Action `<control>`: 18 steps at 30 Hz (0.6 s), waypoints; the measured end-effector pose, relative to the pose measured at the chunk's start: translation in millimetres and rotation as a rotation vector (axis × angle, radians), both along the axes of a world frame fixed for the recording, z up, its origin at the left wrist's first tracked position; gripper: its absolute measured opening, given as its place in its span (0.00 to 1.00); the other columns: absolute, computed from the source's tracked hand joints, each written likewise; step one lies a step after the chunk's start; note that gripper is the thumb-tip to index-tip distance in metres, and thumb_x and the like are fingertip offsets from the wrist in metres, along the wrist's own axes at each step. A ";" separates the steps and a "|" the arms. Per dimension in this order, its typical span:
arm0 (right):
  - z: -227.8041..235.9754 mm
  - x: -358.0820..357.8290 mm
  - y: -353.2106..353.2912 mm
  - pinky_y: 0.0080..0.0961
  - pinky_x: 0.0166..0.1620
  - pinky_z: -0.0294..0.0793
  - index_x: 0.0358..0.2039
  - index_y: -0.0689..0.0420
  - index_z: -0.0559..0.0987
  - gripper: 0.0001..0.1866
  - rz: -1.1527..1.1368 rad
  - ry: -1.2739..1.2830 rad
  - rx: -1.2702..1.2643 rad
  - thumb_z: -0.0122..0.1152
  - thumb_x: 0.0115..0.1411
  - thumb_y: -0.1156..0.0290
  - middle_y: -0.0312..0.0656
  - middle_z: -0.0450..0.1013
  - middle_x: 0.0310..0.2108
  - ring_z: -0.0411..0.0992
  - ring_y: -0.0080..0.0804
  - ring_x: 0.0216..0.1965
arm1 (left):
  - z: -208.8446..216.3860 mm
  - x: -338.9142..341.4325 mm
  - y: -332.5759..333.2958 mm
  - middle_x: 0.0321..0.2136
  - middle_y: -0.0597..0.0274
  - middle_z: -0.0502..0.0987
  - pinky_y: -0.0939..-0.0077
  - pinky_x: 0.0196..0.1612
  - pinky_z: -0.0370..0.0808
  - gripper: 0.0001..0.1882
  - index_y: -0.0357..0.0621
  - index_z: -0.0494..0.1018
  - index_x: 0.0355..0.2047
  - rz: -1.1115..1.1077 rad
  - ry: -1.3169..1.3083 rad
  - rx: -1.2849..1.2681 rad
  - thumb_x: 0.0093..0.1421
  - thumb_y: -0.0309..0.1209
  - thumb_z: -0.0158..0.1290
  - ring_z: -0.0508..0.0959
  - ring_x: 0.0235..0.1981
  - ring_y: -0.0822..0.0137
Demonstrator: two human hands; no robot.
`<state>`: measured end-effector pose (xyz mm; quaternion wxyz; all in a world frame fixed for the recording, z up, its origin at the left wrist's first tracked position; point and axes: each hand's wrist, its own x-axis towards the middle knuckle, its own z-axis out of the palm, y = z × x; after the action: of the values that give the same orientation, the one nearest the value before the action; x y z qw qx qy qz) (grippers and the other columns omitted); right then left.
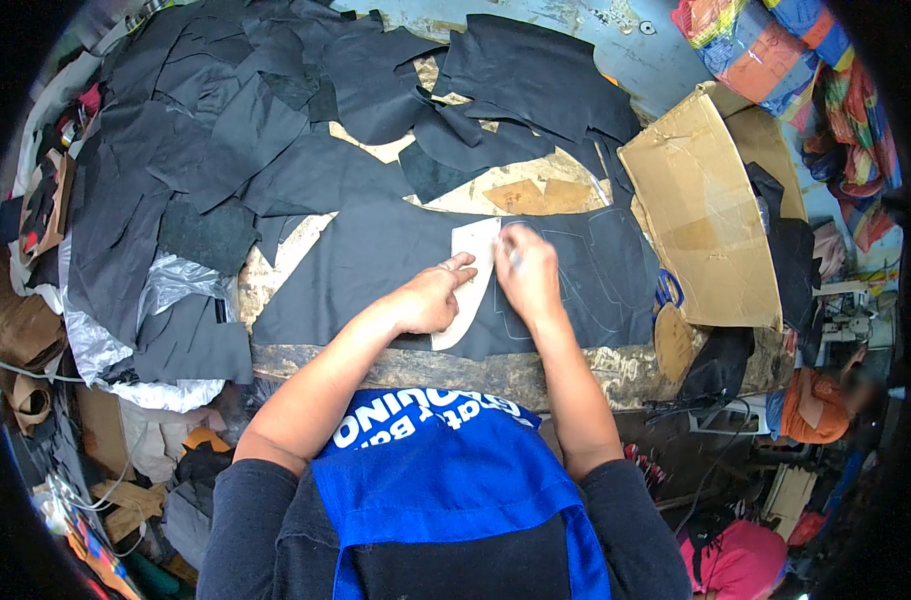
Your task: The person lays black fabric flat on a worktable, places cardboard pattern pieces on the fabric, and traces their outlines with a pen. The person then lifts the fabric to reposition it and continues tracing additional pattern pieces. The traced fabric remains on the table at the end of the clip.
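Observation:
A large sheet of black material (375, 260) lies flat on a worn wooden table (495, 375), with pale traced outlines on its right half. A white curved paper pattern (475, 255) rests on the sheet. My left hand (430, 298) presses flat on the pattern, fingers spread. My right hand (527, 270) is closed around a thin silver pen, its tip at the pattern's right edge.
Many black cut pieces (225, 130) are heaped over the back and left of the table. An open cardboard box (705, 220) stands at the right, blue-handled scissors (667, 290) beside it. Silver foil material (175, 285) hangs at the left. A person in orange (815, 405) sits at lower right.

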<state>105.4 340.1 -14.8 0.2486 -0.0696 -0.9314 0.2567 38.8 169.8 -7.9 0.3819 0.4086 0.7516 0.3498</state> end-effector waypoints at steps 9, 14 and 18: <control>12.6 80.9 -85.4 0.35 0.42 0.68 0.25 0.54 0.76 0.08 0.389 -0.116 0.103 0.63 0.42 0.76 0.38 0.72 0.23 0.71 0.36 0.32 | -21.5 -3.5 -4.3 0.63 0.47 0.52 0.69 0.40 0.79 0.28 0.30 0.61 0.56 -0.023 0.133 0.171 0.52 0.17 0.43 0.71 0.52 0.52; 7.1 76.4 -94.2 0.32 0.38 0.73 0.29 0.58 0.77 0.06 0.554 0.050 -0.425 0.62 0.49 0.74 0.43 0.75 0.23 0.74 0.37 0.31 | -10.3 10.6 1.3 0.61 0.43 0.56 0.63 0.50 0.73 0.28 0.30 0.63 0.54 0.080 0.159 0.085 0.52 0.24 0.53 0.69 0.54 0.50; 5.4 81.3 -60.2 0.23 0.30 0.75 0.29 0.64 0.72 0.06 0.236 0.296 -0.972 0.52 0.60 0.74 0.47 0.74 0.24 0.73 0.27 0.25 | 7.2 40.3 -0.8 0.45 0.42 0.69 0.61 0.44 0.75 0.44 0.34 0.61 0.54 0.331 0.612 -0.097 0.39 0.38 0.68 0.75 0.42 0.48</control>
<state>186.7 279.9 -9.4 0.2860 -0.0343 -0.6610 0.6929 79.1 169.0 -0.7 0.0958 0.3487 0.9030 0.2321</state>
